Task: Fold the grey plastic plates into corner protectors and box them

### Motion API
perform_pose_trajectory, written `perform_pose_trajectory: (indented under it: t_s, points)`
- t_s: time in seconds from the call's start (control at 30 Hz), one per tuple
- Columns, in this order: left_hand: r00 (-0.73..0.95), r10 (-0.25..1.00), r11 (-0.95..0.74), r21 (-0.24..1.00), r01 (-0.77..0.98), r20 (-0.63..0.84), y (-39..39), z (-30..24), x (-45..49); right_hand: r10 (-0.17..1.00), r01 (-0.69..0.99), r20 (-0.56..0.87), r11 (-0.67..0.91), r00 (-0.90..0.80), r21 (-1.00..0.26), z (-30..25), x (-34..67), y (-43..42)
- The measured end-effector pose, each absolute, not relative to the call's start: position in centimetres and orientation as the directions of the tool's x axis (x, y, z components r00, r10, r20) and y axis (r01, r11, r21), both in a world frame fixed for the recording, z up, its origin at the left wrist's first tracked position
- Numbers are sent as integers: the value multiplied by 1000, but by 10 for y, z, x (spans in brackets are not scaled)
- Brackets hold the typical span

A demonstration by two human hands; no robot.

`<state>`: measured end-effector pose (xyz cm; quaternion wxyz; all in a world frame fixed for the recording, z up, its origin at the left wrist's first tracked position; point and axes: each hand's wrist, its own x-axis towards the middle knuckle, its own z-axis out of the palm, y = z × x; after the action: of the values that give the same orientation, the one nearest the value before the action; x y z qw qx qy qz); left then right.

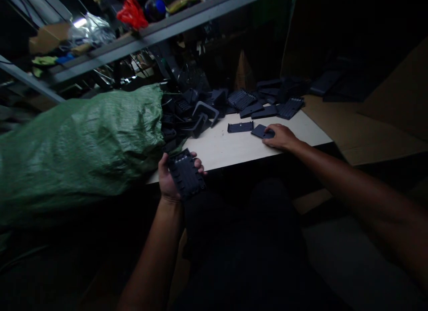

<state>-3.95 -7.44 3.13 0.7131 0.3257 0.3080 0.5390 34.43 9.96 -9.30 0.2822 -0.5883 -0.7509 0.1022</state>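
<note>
Nearest, the left hand point(170, 186) cradles a ribbed dark casing point(187, 172), palm up, fingers curled round its sides. Farther right, the right hand point(280, 136) bends palm-down over a flat plate point(258, 131) on the pale table point(217, 151), seemingly a grasping step calling for a firm pinch; dimness hides whether those fingers have closed.

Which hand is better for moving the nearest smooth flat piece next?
Probably the right hand: its fingertips are at that smooth flat piece, while the left hand is busy holding a ribbed dark part.
</note>
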Motion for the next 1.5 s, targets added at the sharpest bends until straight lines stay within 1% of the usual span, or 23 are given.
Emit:
perform_pose_trajectory:
  t_s: [0.13,0.23,0.33,0.43,0.53,0.57,0.6,0.63,0.67,0.77,0.83,0.97,1.13,1.3,1.5]
  points:
    - [329,933,301,822,-484,-148,-73,21,-29,981,858,158,174,-109,-484,-69,336,104]
    - [358,918,334,819,-467,-170,-73,10,-16,992,857,101,122,-82,-500,-50,329,101]
    - [361,913,369,763,-530,-191,-78,-4,-6,994,824,83,102,-67,-558,-34,320,87]
    - [336,925,367,647,-668,-178,-83,-15,-1,993,748,71,121,-98,-653,-20,299,56]
    - [277,948,319,527,-788,-159,-82,-18,0,976,596,77,186,-203,-781,-6,264,5]
    - [243,956,292,500,-815,-162,-80,-18,1,964,426,99,199,-246,-883,-2,251,-15]
    - [216,961,274,478,-835,-174,-78,-17,1,953,290,132,212,-272,-933,2,237,-34]
    - [198,961,267,459,-847,-195,-75,-16,1,941,233,160,235,-299,-944,5,224,-52]
    - [191,956,273,443,-854,-222,-73,-15,2,929,245,204,285,-308,-927,8,211,-67]
    - [195,936,309,415,-856,-295,-65,-12,3,880,386,358,462,-312,-798,12,180,-93]
    - [171,940,290,424,-858,-296,-60,-11,3,867,452,396,496,-301,-741,10,167,-95]
    - [127,954,244,457,-855,-271,-52,-14,0,889,513,362,458,-282,-726,1,152,-85]
    - [88,948,239,502,-832,-305,-45,-22,-2,896,557,312,441,-315,-704,-9,143,-80]
    - [74,928,270,521,-810,-366,-39,-27,-3,901,554,272,425,-339,-716,-17,140,-76]
    - [90,926,290,539,-791,-367,-33,-23,0,896,500,290,430,-336,-751,-14,145,-66]
